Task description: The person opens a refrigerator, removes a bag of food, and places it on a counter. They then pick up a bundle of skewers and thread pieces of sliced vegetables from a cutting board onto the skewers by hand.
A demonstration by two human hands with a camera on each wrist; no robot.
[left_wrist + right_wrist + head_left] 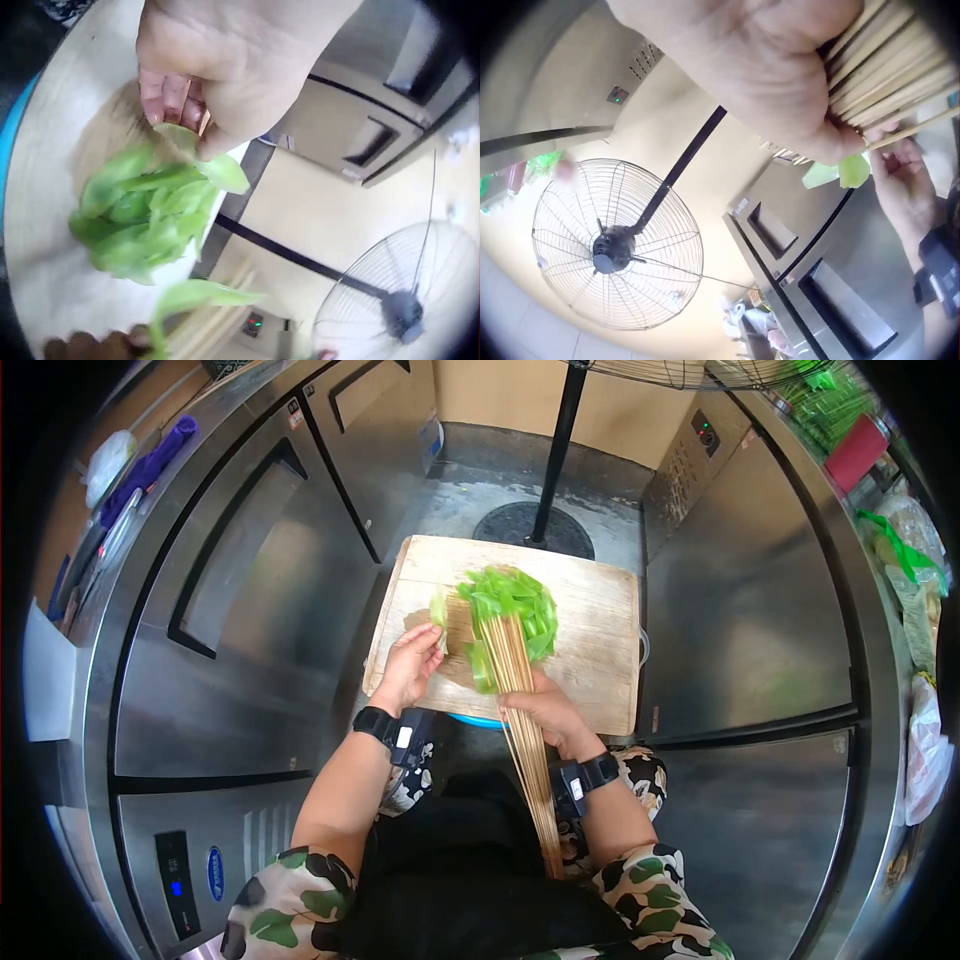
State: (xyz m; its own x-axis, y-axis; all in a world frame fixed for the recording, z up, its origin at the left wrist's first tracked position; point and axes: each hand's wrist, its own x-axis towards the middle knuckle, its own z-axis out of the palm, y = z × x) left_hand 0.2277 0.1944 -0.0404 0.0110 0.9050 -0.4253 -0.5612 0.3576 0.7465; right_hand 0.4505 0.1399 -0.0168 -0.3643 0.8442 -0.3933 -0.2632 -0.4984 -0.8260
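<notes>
My left hand (408, 665) pinches a thin, pale green vegetable slice (225, 174) between thumb and fingers, over the left part of a wooden cutting board (603, 605). My right hand (550, 710) grips a thick bundle of bamboo skewers (513, 655), whose lower ends reach down to my lap. More green slices (512, 598) are bunched at the far end of the bundle in the head view. The left wrist view shows a heap of slices (142, 217) on the board, and a long slice (202, 294) by the skewers near my right fingers.
Steel cabinets stand on the left (240, 590) and right (750, 590). Behind the board, a black fan pole (560, 450) rises from a round base (500, 520). Bagged goods (915, 570) lie along the right counter. A blue rim (475, 721) shows beneath the board.
</notes>
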